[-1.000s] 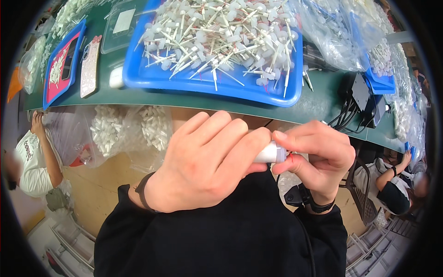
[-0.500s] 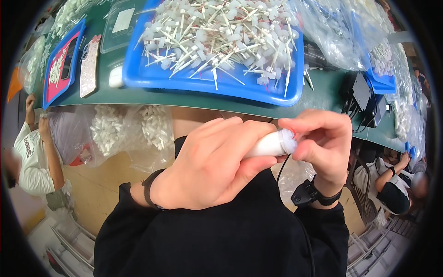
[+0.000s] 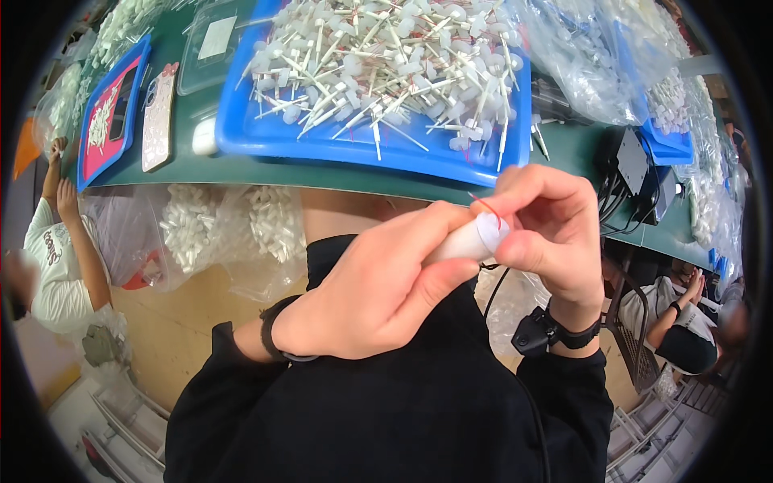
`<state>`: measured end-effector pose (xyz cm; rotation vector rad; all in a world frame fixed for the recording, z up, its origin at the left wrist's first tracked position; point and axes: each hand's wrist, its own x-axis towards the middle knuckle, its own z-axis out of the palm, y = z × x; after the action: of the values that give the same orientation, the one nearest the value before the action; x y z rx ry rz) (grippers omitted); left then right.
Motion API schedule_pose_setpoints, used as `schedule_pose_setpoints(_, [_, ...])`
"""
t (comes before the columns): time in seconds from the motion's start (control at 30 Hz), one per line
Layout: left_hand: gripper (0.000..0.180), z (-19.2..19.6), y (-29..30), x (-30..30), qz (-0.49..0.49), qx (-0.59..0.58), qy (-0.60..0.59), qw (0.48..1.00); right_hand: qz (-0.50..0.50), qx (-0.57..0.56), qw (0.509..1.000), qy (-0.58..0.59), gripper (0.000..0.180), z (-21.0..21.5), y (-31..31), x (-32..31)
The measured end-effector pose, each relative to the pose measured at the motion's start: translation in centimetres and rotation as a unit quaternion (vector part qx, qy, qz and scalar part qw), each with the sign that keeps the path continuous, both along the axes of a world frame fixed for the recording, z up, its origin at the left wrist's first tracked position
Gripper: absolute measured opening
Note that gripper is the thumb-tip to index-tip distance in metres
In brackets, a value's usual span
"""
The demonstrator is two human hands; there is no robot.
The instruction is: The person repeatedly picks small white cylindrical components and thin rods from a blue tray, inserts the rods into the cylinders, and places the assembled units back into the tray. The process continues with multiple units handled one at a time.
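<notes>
My left hand (image 3: 366, 286) is closed around a smooth white tube (image 3: 456, 247), held in front of my body just off the table's near edge. At the tube's right end sits a whitish translucent cap (image 3: 490, 231), and a thin red wire (image 3: 492, 211) curves up from it. The thumb and forefinger of my right hand (image 3: 560, 233) close on this cap end from both sides. How far the cap sits in the tube is hard to make out. Beyond the hands, a blue tray (image 3: 354, 148) is heaped with white sticks and translucent caps with red wires (image 3: 386, 64).
Left of the tray lie a white case (image 3: 204, 135), a patterned phone (image 3: 160, 117) and a smaller blue tray (image 3: 137, 133). Black boxes with cables (image 3: 626, 161) stand at right. Bags of white tubes (image 3: 189, 225) hang below the table edge. Other people sit at both sides.
My right hand has shifted slightly up and left, tighter against the cap end. The red wire now stands up more. At both sides the other people's hands have moved.
</notes>
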<state>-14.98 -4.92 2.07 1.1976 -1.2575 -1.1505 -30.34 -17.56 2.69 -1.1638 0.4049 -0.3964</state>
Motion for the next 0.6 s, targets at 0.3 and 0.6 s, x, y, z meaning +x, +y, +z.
schedule_pose_setpoints(0.3, [0.034, -0.5, -0.9, 0.9, -0.129, 0.105, 0.312, 0.935, 0.020, 0.100, 0.995, -0.016, 0.022, -0.9, 0.1, 0.3])
schedule_pose_setpoints(0.6, [0.030, -0.1, -0.3, 1.0, -0.149, 0.147, 0.312, 0.926, 0.097, -0.031, 0.991, 0.084, 0.022, 2.7, -1.7, -0.5])
